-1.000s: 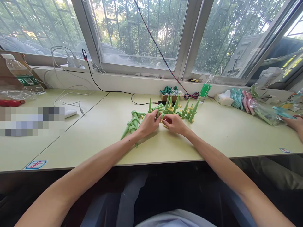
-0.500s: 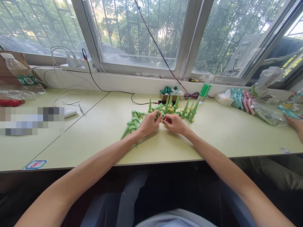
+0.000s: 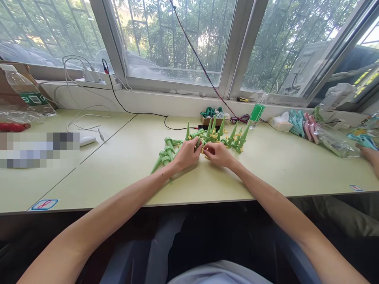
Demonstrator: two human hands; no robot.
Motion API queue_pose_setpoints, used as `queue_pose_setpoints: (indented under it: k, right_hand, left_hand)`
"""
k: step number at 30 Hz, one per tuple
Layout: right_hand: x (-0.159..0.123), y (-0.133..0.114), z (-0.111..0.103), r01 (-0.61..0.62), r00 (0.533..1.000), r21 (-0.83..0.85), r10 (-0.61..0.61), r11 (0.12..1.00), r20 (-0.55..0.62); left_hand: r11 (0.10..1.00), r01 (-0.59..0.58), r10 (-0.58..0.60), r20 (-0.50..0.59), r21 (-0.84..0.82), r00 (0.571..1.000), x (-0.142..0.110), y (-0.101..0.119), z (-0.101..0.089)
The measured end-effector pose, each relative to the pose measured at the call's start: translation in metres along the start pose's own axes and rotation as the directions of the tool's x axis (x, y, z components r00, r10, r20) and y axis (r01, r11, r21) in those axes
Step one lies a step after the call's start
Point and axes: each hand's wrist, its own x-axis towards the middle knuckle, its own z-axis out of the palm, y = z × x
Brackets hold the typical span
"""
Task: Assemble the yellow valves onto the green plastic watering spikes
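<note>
My left hand [image 3: 187, 154] and my right hand [image 3: 217, 154] meet at the middle of the pale green table [image 3: 124, 173], fingers curled around a small green spike part with a yellow piece [image 3: 201, 147] between them. Just beyond my fingers several green cone spikes [image 3: 225, 134] stand upright with yellow fittings. To the left of my left hand lie more green spikes [image 3: 164, 156] flat on the table.
A black cable [image 3: 142, 114] runs from the sill. A green-labelled bottle [image 3: 256, 111], tissues [image 3: 280, 122] and bagged pastel items [image 3: 308, 128] sit at right. Another person's hand [image 3: 368, 153] holds something teal at far right. A water bottle [image 3: 23, 92] and white mouse [image 3: 87, 140] are left.
My hands have stayed together at the spike part with only slight finger motion. The other person's hand at far right has shifted a little.
</note>
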Motion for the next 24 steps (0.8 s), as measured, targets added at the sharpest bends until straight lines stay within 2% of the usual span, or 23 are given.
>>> queue_pose_setpoints:
  k: [24]
  right_hand:
    - [-0.0007, 0.0022, 0.001, 0.006, 1.0, -0.01, -0.006, 1.0, 0.016]
  left_hand:
    - [1.0, -0.001, 0.0, 0.036, 0.006, 0.999, -0.0011, 0.0033, -0.0006]
